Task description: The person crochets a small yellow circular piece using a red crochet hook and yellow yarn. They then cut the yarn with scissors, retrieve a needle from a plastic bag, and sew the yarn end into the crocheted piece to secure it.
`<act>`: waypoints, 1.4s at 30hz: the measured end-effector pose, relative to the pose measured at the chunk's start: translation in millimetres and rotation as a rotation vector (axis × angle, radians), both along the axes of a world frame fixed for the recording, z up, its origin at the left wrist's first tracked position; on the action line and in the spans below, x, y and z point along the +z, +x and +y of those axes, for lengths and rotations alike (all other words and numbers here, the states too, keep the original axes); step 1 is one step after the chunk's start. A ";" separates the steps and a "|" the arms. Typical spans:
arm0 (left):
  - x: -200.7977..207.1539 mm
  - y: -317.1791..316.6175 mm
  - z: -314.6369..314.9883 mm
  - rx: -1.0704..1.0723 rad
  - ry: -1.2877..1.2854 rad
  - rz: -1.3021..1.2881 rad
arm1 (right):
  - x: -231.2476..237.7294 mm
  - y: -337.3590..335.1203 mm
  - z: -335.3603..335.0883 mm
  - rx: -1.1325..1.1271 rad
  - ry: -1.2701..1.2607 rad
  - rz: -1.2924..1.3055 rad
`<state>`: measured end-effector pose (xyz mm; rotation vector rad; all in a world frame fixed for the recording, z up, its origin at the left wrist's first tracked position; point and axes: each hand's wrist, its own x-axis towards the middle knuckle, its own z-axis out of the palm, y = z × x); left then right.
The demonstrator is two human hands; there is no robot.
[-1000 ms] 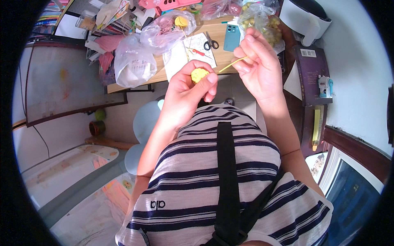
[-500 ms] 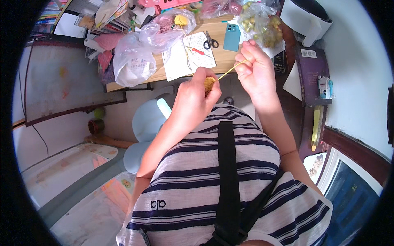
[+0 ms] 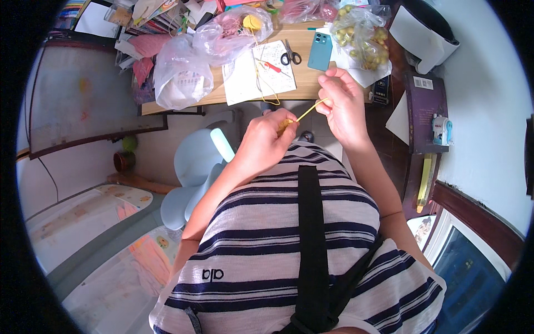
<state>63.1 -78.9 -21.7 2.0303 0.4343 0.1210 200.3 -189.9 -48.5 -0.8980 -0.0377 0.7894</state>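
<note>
My left hand (image 3: pixel 268 138) is closed around a small yellow crocheted piece (image 3: pixel 286 124), mostly hidden by the fingers. From it a taut strand of yellow yarn (image 3: pixel 309 111) slants up to my right hand (image 3: pixel 346 108), which pinches it between thumb and fingers. Both hands hang in the air in front of my striped shirt, just short of the desk edge. On patterned paper (image 3: pixel 236 83) beyond them lies a red-handled tool, likely a crochet hook (image 3: pixel 271 67), with loose yellow yarn trailing over the edge. A yellow yarn ball (image 3: pixel 252 22) rests in a clear plastic bag.
Black scissors (image 3: pixel 290 57) and a teal phone (image 3: pixel 320 51) lie on the wooden desk (image 3: pixel 303 83). A bag of yellow-green fruit (image 3: pixel 367 42) stands at the back right. Another plastic bag (image 3: pixel 183 72) sits at the left. Below is a light-blue chair (image 3: pixel 194 158).
My right hand has come down and closer to my left, shortening the strand between them. The left fingers now cover more of the crocheted piece. The loose yarn hangs lower at the desk edge.
</note>
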 end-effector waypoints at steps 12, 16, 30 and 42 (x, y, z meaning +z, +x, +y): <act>-50.7 -38.7 43.0 0.367 -0.693 0.164 | -42.3 40.5 20.7 -0.087 -0.338 -0.268; -60.1 -30.5 54.9 0.429 -0.902 0.147 | -111.5 25.1 31.0 0.181 -0.507 -0.532; -95.8 3.4 149.5 0.344 -0.763 0.135 | -161.1 22.9 145.6 0.664 -0.822 -0.775; -98.2 39.9 234.8 0.127 -0.021 0.095 | -159.3 81.5 299.2 0.270 -0.635 -1.402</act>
